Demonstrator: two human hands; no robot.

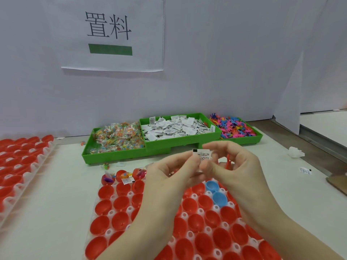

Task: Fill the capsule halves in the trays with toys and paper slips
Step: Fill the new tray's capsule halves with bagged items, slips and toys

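Holding: a folded paper slip [201, 155], white with black print, pinched between the fingertips of both hands above the near tray
Left hand [170, 172]: thumb and forefinger curled onto the slip's left edge
Right hand [231, 166]: thumb and forefinger pinch the slip's right side; an orange toy [228, 162] shows inside its curled fingers
Near tray [129, 209]: clear plastic with rows of wells, under the hands, each well seating an open red capsule half [121, 203]; most show nothing inside
Blue halves [216, 192]: two, in the tray's far right part, just below the right hand
Filled halves [123, 175]: three red ones in the far left row hold small coloured toys, one with a slip sticking out
Second tray [43, 154]: at left, well apart, also seated with red halves
Green bins: three side by side against the back wall; left bin [112, 156] holds clear packets of coloured pieces, middle bin [183, 142] holds white slips, right bin [258, 136] holds bright loose plastic toys
Table [65, 184]: white, with a stray slip [305, 170] and a crumpled white scrap [296, 152] at right
Wall sign [112, 34]: white sheet with two printed characters over a green bar
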